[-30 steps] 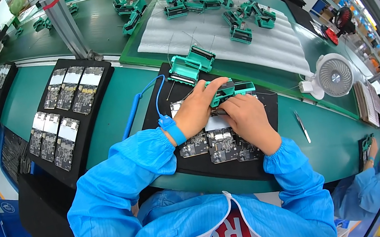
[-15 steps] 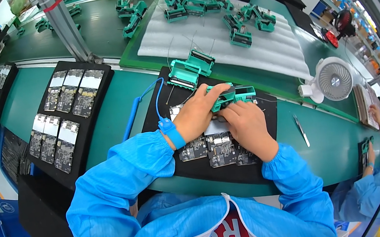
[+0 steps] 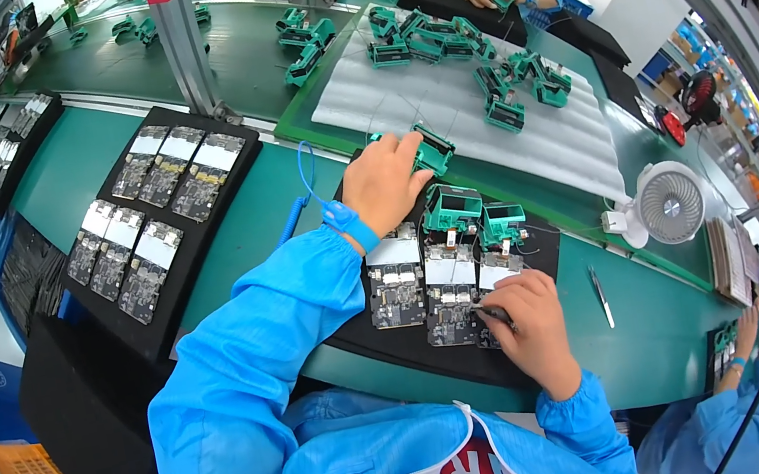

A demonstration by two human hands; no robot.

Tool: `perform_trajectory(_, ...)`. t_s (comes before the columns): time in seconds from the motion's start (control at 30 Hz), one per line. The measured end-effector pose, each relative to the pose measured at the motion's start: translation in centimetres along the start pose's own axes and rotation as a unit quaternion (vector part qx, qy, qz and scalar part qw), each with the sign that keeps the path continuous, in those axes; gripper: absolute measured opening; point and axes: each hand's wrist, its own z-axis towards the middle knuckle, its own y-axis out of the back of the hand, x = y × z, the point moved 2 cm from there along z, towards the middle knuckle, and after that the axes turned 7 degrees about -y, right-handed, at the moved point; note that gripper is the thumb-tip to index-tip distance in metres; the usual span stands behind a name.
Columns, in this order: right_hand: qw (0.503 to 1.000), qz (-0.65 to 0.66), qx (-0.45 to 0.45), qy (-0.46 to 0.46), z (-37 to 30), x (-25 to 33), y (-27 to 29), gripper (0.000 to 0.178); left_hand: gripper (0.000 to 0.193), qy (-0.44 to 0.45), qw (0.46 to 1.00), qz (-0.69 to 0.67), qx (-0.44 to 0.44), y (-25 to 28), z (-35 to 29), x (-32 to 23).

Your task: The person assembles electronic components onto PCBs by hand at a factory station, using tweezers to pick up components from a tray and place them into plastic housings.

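Boards (image 3: pixel 398 300) lie in a row on a black mat (image 3: pixel 409 345) on the green counter (image 3: pixel 572 304), with two green boxes (image 3: pixel 453 208) by their top ends. It looks like small, careful work on the boards now: the right hand (image 3: pixel 532 324) pinches a dark tool (image 3: pixel 494 316), its tip by the middle board's right side. That seems to call for a light, steady touch. The left hand (image 3: pixel 381 186) bends over by another green box (image 3: pixel 432 150); I cannot tell if its grip holds anything. The boards sit below the left grip and just left of the right.
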Motion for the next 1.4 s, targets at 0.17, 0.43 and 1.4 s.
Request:
perform_trajectory(0.17, 0.999, 0.035, 0.012, 0.014, 0.8, 1.0, -0.5, 0.024, 0.037, -0.017, 1.000, 0.012, 0.020, 0.4, 0.3, 0.4)
perform_trajectory(0.43, 0.991, 0.104, 0.070, 0.043, 1.7, 2.2, -2.0, 0.021, 0.047, 0.243, 0.793, -0.553, 0.085, 4.6, -1.4, 3.8)
perform_trajectory(1.4, 0.961, 0.223, 0.123, 0.107, 2.5, 3.8, -7.3, 0.022, 0.067, 0.260, 0.868, -0.414, 0.091, 4.0, -5.5, 2.3)
